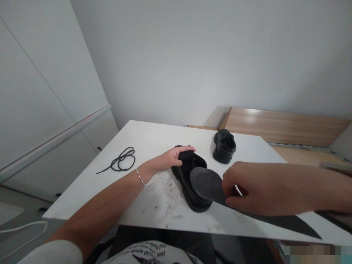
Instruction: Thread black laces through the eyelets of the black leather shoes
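Observation:
A black shoe [195,198] without a lace stands near the front of the white table, its opening facing up. My left hand [172,159] is closed on the shoe's tongue [186,155], holding it up and forward. In my right hand [239,187] is a dark grey insole [207,181], pinched between thumb and fingers. The insole's rounded end is over the heel part of the shoe's opening. A dark flat piece [291,223] shows below my right forearm; I cannot tell whether it belongs to the same insole.
A second black shoe [224,146] stands farther back on the right of the white table [162,135]. A loose black shoelace [122,161] lies coiled at the left. Dirt marks [165,187] are beside the near shoe. A wood-coloured board [283,126] is behind the table at right.

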A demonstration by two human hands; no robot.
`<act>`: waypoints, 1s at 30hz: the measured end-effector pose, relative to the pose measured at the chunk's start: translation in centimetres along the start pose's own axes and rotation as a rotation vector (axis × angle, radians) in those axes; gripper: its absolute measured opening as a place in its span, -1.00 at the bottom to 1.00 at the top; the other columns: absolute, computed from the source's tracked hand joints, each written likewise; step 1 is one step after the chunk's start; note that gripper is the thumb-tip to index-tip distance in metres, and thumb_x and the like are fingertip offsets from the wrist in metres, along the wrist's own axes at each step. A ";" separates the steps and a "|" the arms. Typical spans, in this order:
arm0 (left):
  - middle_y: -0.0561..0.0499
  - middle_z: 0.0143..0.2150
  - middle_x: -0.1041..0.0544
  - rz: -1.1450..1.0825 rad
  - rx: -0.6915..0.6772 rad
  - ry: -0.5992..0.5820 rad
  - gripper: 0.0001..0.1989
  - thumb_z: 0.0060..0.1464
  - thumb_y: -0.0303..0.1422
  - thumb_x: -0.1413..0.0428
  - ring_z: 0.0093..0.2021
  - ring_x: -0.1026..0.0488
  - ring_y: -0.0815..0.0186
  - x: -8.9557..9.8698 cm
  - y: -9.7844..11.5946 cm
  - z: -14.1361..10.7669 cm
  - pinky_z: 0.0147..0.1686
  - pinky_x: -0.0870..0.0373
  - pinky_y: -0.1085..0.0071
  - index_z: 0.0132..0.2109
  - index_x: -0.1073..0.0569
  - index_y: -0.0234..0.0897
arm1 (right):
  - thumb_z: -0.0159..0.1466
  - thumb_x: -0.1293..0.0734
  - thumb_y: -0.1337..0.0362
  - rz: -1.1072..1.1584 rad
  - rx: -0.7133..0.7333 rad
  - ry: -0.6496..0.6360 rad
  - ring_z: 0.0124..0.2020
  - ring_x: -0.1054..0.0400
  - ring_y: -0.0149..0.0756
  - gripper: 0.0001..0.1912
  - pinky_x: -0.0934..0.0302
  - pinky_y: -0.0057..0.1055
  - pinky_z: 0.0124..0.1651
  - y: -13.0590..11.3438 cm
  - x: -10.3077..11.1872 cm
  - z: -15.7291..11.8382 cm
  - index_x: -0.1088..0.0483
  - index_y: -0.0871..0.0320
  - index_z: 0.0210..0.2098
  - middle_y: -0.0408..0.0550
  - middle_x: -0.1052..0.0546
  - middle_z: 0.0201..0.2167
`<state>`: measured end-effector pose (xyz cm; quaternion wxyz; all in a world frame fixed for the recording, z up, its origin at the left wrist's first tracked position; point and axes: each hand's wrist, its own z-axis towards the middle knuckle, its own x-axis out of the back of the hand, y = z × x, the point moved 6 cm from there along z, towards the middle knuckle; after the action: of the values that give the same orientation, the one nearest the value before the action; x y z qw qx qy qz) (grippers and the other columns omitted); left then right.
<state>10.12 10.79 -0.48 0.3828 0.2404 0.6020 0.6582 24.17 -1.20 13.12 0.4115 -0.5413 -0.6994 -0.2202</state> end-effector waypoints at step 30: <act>-0.16 0.32 -0.38 0.073 -0.071 0.011 -0.28 -0.19 -0.59 -0.09 0.36 -0.23 0.02 -0.1 0.2 0.0 0.38 0.01 0.00 0.21 -0.45 -0.24 | 0.25 -0.14 0.63 -0.095 0.080 0.406 -0.22 -0.55 -0.16 -0.64 -0.34 -0.41 -0.18 -2.0 -5.0 13.7 -0.55 0.40 -0.19 0.27 -0.60 -0.25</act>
<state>10.20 10.71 -0.29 0.3633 0.2449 0.5712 0.6941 18.03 5.56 1.58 0.5544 -0.4355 -0.6351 -0.3157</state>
